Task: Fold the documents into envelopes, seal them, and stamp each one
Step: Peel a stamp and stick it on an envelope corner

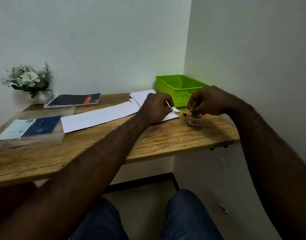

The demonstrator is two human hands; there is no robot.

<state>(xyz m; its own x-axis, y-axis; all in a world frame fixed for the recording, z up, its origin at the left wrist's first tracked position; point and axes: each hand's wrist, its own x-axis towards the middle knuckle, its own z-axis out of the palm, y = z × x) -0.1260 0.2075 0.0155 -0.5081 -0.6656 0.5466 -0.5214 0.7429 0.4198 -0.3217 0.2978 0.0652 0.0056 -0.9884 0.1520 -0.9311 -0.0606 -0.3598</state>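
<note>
Left hand (155,108) hides envelope (173,116); right hand (207,101) — stamp roll (194,121).

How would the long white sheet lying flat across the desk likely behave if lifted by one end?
The long white sheet looks thin and lies flat on the desk, so it would probably droop if held by one end. It seems light, likely sliding at a gentle push. Its long shape suggests it could crease easily.
</note>
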